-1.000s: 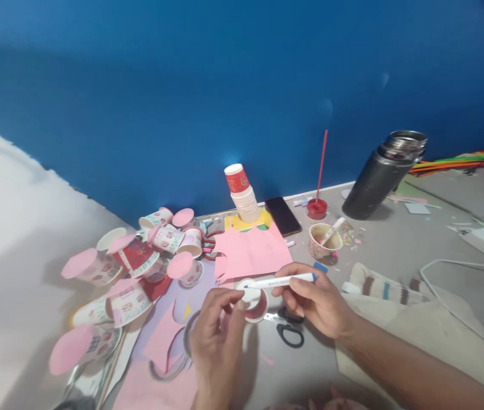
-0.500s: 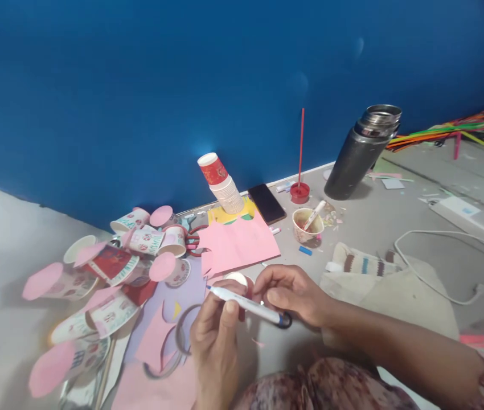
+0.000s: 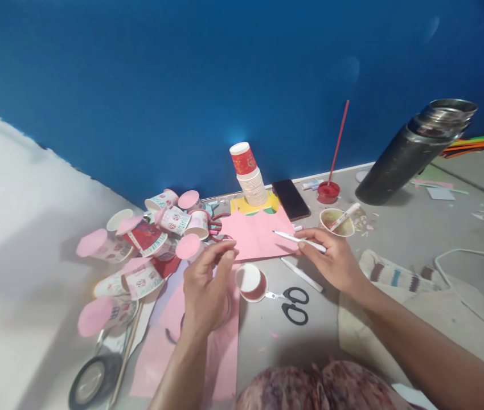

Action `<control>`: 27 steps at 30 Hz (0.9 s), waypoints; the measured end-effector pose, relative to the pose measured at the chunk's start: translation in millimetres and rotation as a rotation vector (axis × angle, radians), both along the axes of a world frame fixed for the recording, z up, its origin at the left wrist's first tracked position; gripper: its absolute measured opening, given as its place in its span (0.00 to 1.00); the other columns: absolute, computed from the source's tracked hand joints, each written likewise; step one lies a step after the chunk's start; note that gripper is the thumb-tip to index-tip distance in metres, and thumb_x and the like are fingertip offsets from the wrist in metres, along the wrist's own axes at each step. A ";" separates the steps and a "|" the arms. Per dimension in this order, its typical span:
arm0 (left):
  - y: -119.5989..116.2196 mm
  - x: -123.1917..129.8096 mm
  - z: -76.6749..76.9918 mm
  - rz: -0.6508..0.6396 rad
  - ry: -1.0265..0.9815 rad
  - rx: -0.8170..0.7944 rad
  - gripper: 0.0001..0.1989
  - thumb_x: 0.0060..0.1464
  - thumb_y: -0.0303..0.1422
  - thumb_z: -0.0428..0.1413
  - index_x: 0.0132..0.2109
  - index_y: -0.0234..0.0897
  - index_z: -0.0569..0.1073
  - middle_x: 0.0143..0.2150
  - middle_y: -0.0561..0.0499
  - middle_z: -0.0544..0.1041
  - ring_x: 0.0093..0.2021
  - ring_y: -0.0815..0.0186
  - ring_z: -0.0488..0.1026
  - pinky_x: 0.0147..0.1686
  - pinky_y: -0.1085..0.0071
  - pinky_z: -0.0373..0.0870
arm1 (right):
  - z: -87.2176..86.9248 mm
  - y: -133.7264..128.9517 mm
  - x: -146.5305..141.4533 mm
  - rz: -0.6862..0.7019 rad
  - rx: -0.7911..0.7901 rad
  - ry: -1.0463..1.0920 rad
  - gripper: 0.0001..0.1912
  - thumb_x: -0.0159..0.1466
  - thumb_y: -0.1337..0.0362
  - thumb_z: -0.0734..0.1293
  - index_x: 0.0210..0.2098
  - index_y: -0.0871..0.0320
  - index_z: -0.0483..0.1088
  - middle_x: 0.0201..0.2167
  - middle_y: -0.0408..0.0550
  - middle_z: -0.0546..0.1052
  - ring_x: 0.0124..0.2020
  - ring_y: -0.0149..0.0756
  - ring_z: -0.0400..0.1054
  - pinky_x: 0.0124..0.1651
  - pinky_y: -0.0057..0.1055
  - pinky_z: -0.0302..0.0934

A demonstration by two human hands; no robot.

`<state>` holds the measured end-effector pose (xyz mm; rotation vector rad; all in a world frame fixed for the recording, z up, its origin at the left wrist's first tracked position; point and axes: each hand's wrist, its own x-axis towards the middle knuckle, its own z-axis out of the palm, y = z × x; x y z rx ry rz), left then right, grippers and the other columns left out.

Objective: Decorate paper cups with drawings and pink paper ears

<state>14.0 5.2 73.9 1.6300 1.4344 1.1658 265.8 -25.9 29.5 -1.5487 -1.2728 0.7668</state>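
My right hand (image 3: 331,256) grips a slim white marker (image 3: 310,244) whose dark tip points left over the pink paper (image 3: 259,233). My left hand (image 3: 208,285) hovers above the pink sheets, its thumb near its bent fingers; whether something small is between them is too small to tell. Between the hands is a paper cup (image 3: 251,282) with a white top, beside black-handled scissors (image 3: 295,304). A second white marker (image 3: 302,275) lies on the table below my right hand.
Decorated cups with pink discs (image 3: 143,279) pile up at the left, near a tape roll (image 3: 94,380). Behind are a cup stack (image 3: 253,185), a phone (image 3: 292,199), a red stick in a red base (image 3: 328,192) and a dark flask (image 3: 404,159). A cable (image 3: 459,285) runs at the right.
The marker has passed from my left hand to my right hand. My hands have moved apart, uncovering the cup, scissors and second marker. The view has shifted left.
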 end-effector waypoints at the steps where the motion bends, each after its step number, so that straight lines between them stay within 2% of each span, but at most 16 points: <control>1: 2.2 2.1 5.3 -0.093 0.082 0.003 0.13 0.64 0.40 0.59 0.45 0.40 0.84 0.43 0.45 0.87 0.44 0.56 0.84 0.47 0.61 0.81 | -1.2 1.6 3.2 0.005 -0.001 -0.080 0.13 0.64 0.56 0.67 0.41 0.55 0.79 0.37 0.50 0.85 0.40 0.45 0.80 0.40 0.35 0.70; 3: -2.1 14.0 11.2 -0.307 0.260 0.059 0.12 0.66 0.37 0.56 0.47 0.40 0.84 0.48 0.44 0.87 0.50 0.54 0.84 0.54 0.55 0.80 | -1.9 1.9 9.6 -0.006 -0.047 -0.269 0.11 0.65 0.57 0.66 0.39 0.54 0.80 0.36 0.49 0.86 0.37 0.44 0.79 0.39 0.35 0.67; 5: -15.9 33.3 8.4 -0.483 0.406 0.201 0.13 0.67 0.35 0.56 0.52 0.39 0.82 0.52 0.41 0.86 0.60 0.50 0.81 0.63 0.49 0.76 | -0.6 0.2 16.2 -0.028 -0.139 -0.425 0.09 0.64 0.59 0.66 0.36 0.53 0.79 0.29 0.45 0.84 0.29 0.41 0.76 0.34 0.33 0.62; 7: -32.2 54.5 -2.5 -0.589 0.498 0.303 0.13 0.68 0.35 0.56 0.53 0.37 0.80 0.57 0.39 0.84 0.65 0.49 0.77 0.65 0.51 0.75 | 1.2 -1.2 21.8 -0.023 -0.212 -0.512 0.08 0.63 0.61 0.66 0.34 0.52 0.78 0.27 0.43 0.83 0.25 0.39 0.73 0.31 0.32 0.59; 9: -43.4 72.1 -18.4 -0.661 0.640 0.259 0.17 0.68 0.39 0.58 0.57 0.33 0.78 0.68 0.33 0.75 0.73 0.46 0.69 0.67 0.51 0.74 | 1.6 -1.4 24.3 0.005 -0.218 -0.556 0.08 0.63 0.62 0.66 0.36 0.52 0.79 0.30 0.44 0.85 0.28 0.39 0.75 0.32 0.32 0.59; 11: -46.1 83.0 -35.7 -0.632 0.780 0.199 0.25 0.67 0.46 0.60 0.59 0.28 0.76 0.71 0.24 0.69 0.75 0.39 0.63 0.68 0.46 0.72 | -0.2 -0.9 23.3 0.045 -0.194 -0.603 0.09 0.65 0.62 0.66 0.38 0.52 0.80 0.36 0.45 0.87 0.34 0.40 0.78 0.36 0.32 0.62; 13: -43.0 87.3 -51.9 -0.627 0.858 0.155 0.27 0.67 0.47 0.60 0.60 0.26 0.74 0.72 0.20 0.66 0.76 0.36 0.61 0.68 0.43 0.70 | -3.4 -0.2 20.1 0.079 -0.200 -0.668 0.11 0.67 0.63 0.65 0.41 0.52 0.80 0.40 0.46 0.87 0.39 0.42 0.80 0.41 0.32 0.63; 17: -36.7 87.2 -73.9 -0.589 0.882 0.171 0.25 0.67 0.48 0.60 0.57 0.29 0.74 0.69 0.22 0.71 0.73 0.36 0.67 0.66 0.41 0.71 | -8.6 0.5 14.4 0.077 -0.271 -0.760 0.11 0.66 0.66 0.66 0.41 0.53 0.81 0.37 0.48 0.87 0.38 0.44 0.80 0.39 0.34 0.60; 23: -36.1 89.7 -82.3 -0.543 0.882 0.227 0.25 0.66 0.50 0.59 0.53 0.30 0.74 0.65 0.24 0.75 0.68 0.36 0.72 0.62 0.42 0.73 | -5.3 -1.2 14.4 0.045 -0.311 -0.829 0.09 0.65 0.65 0.66 0.36 0.52 0.81 0.30 0.48 0.84 0.31 0.44 0.76 0.33 0.34 0.51; 27: -36.1 90.3 -84.6 -0.541 0.881 0.234 0.27 0.65 0.52 0.59 0.54 0.29 0.74 0.65 0.24 0.75 0.68 0.36 0.72 0.62 0.43 0.73 | -1.7 -3.6 17.9 0.014 -0.301 -0.864 0.09 0.63 0.65 0.67 0.36 0.51 0.81 0.33 0.48 0.86 0.30 0.43 0.76 0.33 0.34 0.51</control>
